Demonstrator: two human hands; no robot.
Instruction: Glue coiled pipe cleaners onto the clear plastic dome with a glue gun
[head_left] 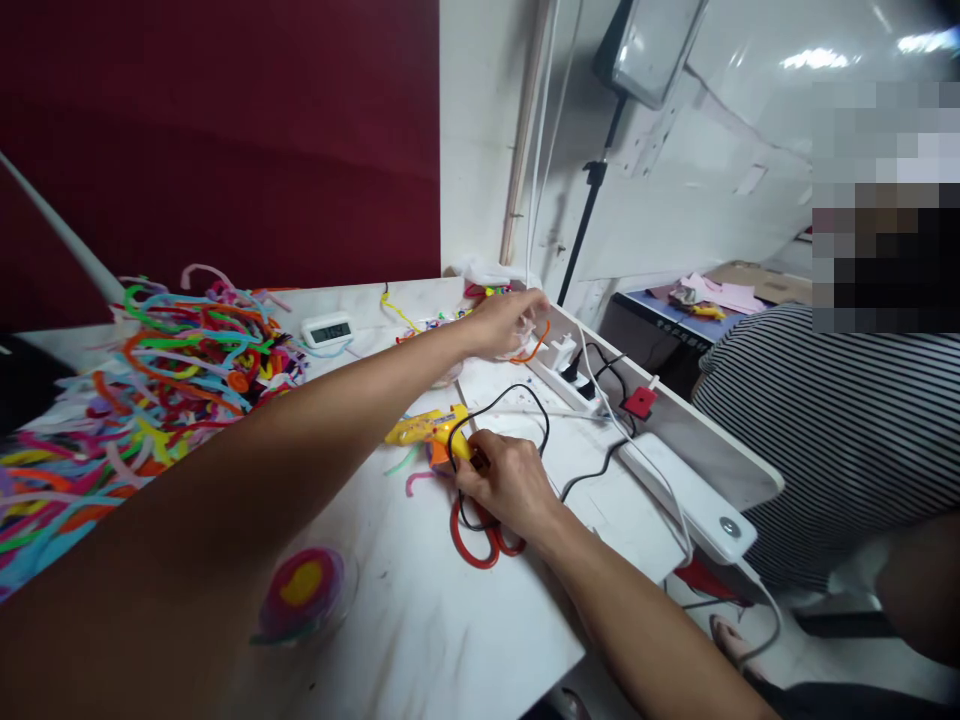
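My left hand (pixel 504 324) reaches across to the back corner, its fingers stretched out over a clear plastic bag (pixel 487 272) and small colourful bits. An orange pipe cleaner (pixel 536 345) curves just beside it. My right hand (pixel 514 485) is closed round the handle end of a yellow glue gun (pixel 420 428), whose nozzle points left. The gun's black cord (pixel 546 425) loops around that hand. Red-handled scissors (pixel 472 550) lie partly hidden under the right hand. A round flower-like piece (pixel 304 585), purple, red and yellow, rests in front of my left forearm.
A heap of colourful pipe cleaners (pixel 195 350) covers the left side, with a small digital clock (pixel 327 330) behind it. A power strip (pixel 566 380) and a long white box (pixel 686 495) line the table's right edge. A person in a striped shirt (pixel 780 420) sits at right.
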